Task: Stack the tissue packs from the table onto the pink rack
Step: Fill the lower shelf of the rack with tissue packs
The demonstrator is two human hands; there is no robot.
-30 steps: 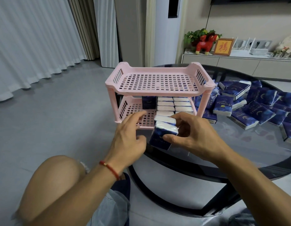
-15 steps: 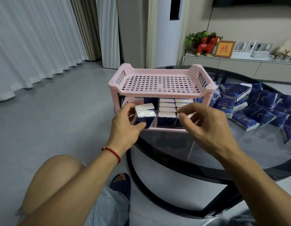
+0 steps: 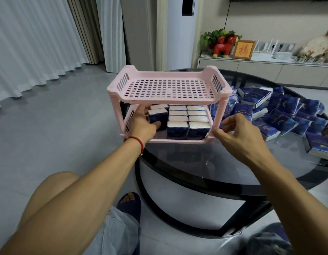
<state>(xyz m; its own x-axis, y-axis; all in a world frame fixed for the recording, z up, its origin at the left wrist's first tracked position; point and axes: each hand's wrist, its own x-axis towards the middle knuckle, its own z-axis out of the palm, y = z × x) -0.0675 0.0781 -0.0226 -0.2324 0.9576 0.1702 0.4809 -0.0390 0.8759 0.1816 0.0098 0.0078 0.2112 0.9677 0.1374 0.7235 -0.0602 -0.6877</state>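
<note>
Pink rack (image 3: 168, 90): matt moulded plastic, perforated grid shelves. Tissue packs (image 3: 177, 128): glossy dark-blue film wrap, white paper showing at the ends. Table (image 3: 223, 162): smooth dark glass top, reflective, on black glossy frame. Floor (image 3: 58, 126): matt grey tile.

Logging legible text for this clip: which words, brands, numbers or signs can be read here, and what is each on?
"TWINKLE", seemingly, seen upside down: loose tissue packs on the table.
Small print under that word: too small to read.
One orange Chinese character, probably "福": framed picture on the sideboard.
Tissue packs in the rack, including the one the left hand holds: no readable print.
Pink rack: no text.
</note>
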